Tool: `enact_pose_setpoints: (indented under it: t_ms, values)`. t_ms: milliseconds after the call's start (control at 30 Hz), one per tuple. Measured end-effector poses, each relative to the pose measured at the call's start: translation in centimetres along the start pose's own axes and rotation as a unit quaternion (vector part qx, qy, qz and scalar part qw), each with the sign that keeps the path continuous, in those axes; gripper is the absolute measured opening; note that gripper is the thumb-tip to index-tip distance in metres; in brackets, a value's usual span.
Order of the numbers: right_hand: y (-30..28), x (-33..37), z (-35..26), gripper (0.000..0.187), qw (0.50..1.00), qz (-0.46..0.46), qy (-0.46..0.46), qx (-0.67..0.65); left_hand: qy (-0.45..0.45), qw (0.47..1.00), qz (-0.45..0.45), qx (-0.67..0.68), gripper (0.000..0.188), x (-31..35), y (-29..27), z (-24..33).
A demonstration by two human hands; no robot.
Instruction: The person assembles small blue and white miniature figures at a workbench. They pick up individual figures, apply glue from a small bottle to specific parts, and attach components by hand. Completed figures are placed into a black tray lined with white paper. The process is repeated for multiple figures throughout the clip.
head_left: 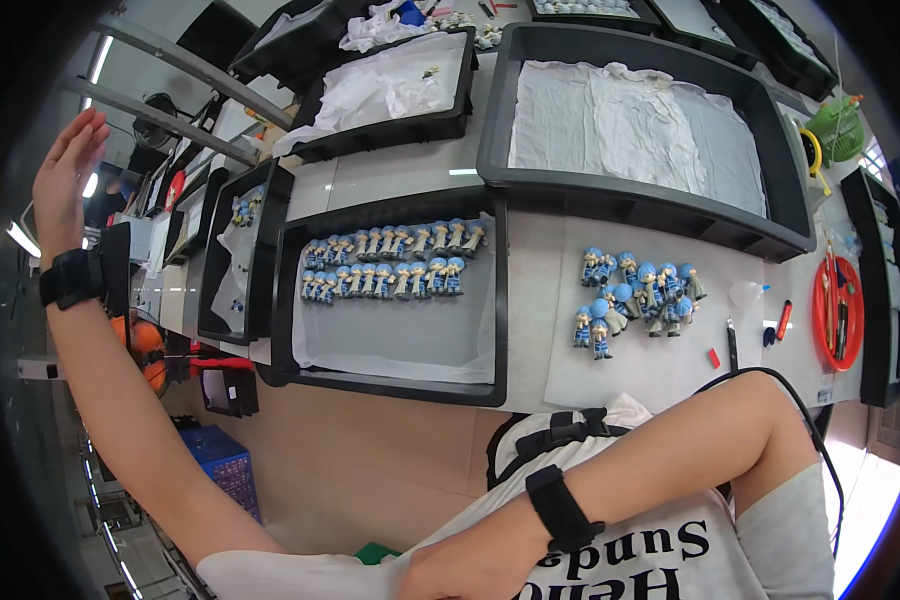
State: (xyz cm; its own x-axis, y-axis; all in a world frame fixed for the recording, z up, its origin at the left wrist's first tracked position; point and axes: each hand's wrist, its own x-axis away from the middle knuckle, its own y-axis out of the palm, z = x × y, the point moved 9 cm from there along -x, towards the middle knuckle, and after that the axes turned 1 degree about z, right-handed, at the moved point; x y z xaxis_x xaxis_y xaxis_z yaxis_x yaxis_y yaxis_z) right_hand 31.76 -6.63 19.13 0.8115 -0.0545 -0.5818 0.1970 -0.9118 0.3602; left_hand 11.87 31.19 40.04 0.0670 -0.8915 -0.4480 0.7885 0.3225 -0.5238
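Observation:
My left hand [68, 185] is raised at the far left with fingers stretched out, holding nothing; a black band circles its wrist. My right arm is bent across my body. My right hand [475, 560] is at the lower edge beside my left sleeve [300, 575]; its fingers are mostly hidden, so I cannot tell whether they grip the cloth. In front of me, a black tray [400, 388] lined with white sheet holds two rows of small blue-haired figurines [385, 280]. More such figurines [650, 290] stand and lie in a cluster on a white sheet [570, 385] to the right.
Behind is a large dark tray [645, 195] lined with white cloth, and another black tray [385, 140] with crumpled white sheeting. A narrow black tray [260, 325] stands left. At right lie a knife [732, 345], a red-handled tool [784, 320] and a red round dish [820, 315].

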Motion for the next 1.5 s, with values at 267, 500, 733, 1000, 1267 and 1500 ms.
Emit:
enact_pose_setpoints:
  t_ms: [267, 500, 733, 1000, 1267, 1500]
  values:
    - [-1.2, -0.6, -1.6, 0.033, 0.967, 0.232, -0.022, 0.101, 0.006, 0.999, -0.016, -0.033, 0.028, 1.7, 1.1, 0.5]
    - [-0.4, 0.2, -1.6, 0.034, 0.997, -0.015, 0.032, 0.068, -0.002, 1.0, -0.009, -0.028, 0.027, 2.3, 0.9, -0.1]
    - [-3.9, 2.8, -3.3, 0.028, 0.983, 0.001, 0.1, 0.152, -0.056, 0.998, -0.006, 0.037, 0.026, 6.6, 3.4, -6.3]
    - [-19.5, 16.2, -1.9, 0.028, 0.712, 0.424, 0.264, 0.494, -0.166, 0.934, -0.298, -0.103, 0.037, 26.5, 23.9, -20.4]
    - [-18.6, 23.2, 0.3, 0.023, 0.708, 0.588, 0.273, 0.279, -0.206, 0.883, -0.317, -0.278, 0.043, 31.0, 29.1, -29.8]
    - [-18.4, 27.1, 0.5, 0.022, 0.677, 0.667, 0.244, 0.192, -0.445, 0.842, -0.237, 0.191, 0.021, 32.4, 27.0, -27.2]
